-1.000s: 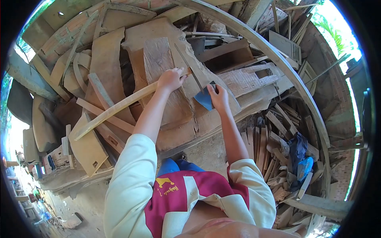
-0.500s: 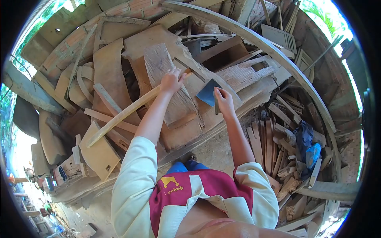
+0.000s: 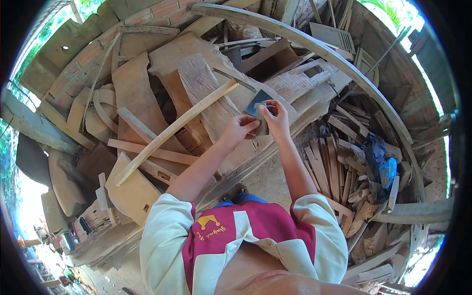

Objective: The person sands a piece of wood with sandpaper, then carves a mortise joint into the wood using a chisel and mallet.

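Observation:
A small grey-green sheet (image 3: pixel 262 121) is pinched in my right hand (image 3: pixel 276 118), hanging below its fingertips. My left hand (image 3: pixel 240 130) is beside it, fingers bent toward the sheet's left edge; whether they grip it I cannot make out. Just behind the hands, a dark blue sheet (image 3: pixel 256 101) lies on the wooden boards. A long pale wooden strip (image 3: pixel 172 129) rests diagonally on the pile, with no hand on it. Near its upper end lies a thin dark metal bar (image 3: pixel 234 79).
A rough thick board (image 3: pixel 209 93) lies under the strip. A long curved beam (image 3: pixel 314 46) arcs across the back and right. Wood scraps (image 3: pixel 334 169) and a dark plastic bag (image 3: pixel 374 156) are piled at the right. A cut panel (image 3: pixel 132 189) is at the left.
My left hand has let go of the wooden strip and moved right and down, beside my right hand. The small sheet has been raised slightly and now shows more of its face.

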A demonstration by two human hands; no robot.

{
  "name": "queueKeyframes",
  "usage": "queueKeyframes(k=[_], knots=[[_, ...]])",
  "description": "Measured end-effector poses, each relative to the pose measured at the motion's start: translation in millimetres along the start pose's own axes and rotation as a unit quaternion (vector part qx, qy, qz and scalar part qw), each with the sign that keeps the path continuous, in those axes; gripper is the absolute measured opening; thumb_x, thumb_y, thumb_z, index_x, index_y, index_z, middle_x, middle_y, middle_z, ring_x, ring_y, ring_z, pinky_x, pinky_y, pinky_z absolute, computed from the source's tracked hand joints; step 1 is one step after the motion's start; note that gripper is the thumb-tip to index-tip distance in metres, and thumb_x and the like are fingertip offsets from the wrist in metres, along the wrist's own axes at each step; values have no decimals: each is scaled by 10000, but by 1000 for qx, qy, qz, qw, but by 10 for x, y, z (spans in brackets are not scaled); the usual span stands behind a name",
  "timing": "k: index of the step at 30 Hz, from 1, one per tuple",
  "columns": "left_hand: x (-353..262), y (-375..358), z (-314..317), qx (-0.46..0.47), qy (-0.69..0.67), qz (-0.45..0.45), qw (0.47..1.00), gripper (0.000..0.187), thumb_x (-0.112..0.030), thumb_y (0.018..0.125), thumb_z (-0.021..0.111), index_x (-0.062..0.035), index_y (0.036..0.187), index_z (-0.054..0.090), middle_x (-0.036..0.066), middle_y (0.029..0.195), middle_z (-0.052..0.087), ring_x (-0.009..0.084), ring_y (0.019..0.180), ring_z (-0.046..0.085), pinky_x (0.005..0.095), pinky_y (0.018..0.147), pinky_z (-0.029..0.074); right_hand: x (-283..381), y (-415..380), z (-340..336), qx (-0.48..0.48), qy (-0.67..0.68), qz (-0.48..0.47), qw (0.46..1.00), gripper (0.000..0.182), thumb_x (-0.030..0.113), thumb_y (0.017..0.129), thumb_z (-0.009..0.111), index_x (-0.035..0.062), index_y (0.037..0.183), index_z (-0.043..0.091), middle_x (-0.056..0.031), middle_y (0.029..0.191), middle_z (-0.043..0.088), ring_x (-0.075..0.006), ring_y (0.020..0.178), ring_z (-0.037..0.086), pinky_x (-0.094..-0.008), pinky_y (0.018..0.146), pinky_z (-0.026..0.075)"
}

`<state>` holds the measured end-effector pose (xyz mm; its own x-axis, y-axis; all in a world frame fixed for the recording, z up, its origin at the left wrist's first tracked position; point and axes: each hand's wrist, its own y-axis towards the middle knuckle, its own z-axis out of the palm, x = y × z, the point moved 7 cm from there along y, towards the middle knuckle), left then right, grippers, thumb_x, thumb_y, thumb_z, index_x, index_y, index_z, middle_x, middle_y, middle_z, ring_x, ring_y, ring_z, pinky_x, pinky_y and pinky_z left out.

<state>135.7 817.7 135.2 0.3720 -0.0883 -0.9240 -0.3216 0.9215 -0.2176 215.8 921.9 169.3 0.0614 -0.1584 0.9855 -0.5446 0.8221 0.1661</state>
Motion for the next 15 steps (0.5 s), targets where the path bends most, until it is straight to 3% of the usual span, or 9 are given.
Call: queueKeyframes(k=[3, 5, 8, 15], knots=[[-59, -60, -175, -41, 13, 24, 999, 235, -222, 790, 648, -52, 922, 556, 10, 788, 565, 97, 703, 553, 244, 594, 491, 37, -48, 106, 52, 38, 26, 998, 410, 197, 719, 720, 9, 1037, 540, -17, 803, 581, -76, 732, 525, -199, 633, 419], [-54, -81, -277, -49, 36, 25, 998, 187, -208, 788, 648, -74, 858, 540, -4, 767, 546, 84, 669, 537, 223, 548, 473, 16, -132, 233, 148, 132, 112, 974, 467, 170, 708, 725, 5, 1092, 517, -26, 854, 582, -84, 771, 533, -204, 663, 426], [-129, -187, -384, -93, 32, 16, 995, 169, -202, 789, 645, -90, 837, 527, -14, 749, 531, 72, 647, 521, 207, 523, 459, -15, -169, 283, 182, 91, 135, 970, 515, 145, 696, 733, 4, 1130, 494, -33, 875, 581, -90, 785, 540, -202, 687, 426], [-253, -189, -416, -101, 34, 50, 993, 180, -235, 809, 619, -89, 835, 519, -13, 750, 526, 65, 645, 516, 216, 518, 467, 192, 32, 152, 101, -5, 35, 994, 488, 104, 703, 722, 9, 1125, 495, -42, 828, 597, -94, 744, 560, -208, 669, 439]])
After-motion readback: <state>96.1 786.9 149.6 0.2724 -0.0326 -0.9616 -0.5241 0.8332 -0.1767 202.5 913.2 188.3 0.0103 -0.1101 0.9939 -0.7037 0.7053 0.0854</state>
